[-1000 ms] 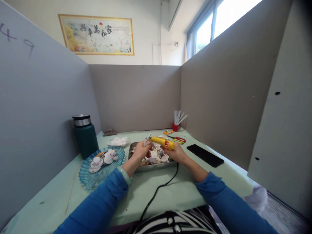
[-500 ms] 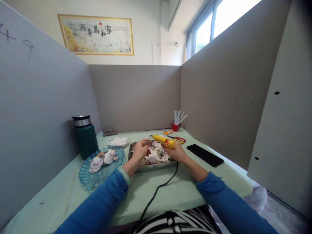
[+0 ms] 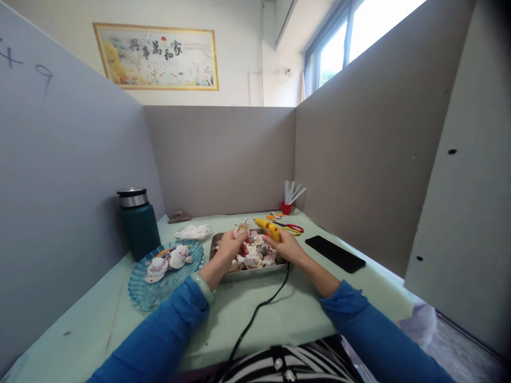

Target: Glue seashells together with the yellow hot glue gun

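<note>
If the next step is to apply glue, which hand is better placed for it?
Probably the right hand: it grips the glue gun, which points toward the pale piece. The left hand is occupied, holding that piece over the tray.

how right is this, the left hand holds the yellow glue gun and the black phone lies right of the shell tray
Not the left: in the head view, the right hand holds the yellow glue gun. The black phone does lie right of the shell tray.
</note>
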The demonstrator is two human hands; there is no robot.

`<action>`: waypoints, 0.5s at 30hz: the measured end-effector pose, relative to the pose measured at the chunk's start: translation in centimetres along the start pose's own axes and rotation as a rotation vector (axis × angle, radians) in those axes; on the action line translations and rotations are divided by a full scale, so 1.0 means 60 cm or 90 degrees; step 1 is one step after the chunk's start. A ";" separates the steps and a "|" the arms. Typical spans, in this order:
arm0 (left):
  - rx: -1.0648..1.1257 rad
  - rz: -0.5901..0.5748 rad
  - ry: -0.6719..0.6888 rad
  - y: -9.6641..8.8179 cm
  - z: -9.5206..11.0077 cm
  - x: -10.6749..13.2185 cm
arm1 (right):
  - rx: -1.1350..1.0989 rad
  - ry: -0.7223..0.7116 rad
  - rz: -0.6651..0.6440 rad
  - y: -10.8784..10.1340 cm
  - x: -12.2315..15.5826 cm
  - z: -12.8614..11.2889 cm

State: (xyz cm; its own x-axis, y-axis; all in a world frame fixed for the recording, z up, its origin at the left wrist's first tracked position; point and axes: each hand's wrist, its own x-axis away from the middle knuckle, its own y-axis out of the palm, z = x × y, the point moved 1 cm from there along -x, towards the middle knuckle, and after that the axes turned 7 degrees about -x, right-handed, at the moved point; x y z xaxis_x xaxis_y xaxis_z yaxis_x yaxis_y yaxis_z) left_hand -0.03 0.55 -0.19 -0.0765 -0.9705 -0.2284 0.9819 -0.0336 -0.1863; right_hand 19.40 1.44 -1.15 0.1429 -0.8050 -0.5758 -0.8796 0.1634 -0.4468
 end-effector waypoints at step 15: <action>0.040 -0.005 0.057 0.000 0.011 0.008 | 0.188 0.023 -0.153 0.000 0.005 -0.007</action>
State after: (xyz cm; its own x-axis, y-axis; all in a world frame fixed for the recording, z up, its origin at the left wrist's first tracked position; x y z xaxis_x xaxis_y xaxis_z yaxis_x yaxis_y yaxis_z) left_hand 0.06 -0.09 0.31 -0.0972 -0.9449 -0.3126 0.9899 -0.0592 -0.1288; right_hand 19.23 0.97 -1.05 0.3077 -0.8592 -0.4087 -0.6535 0.1213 -0.7471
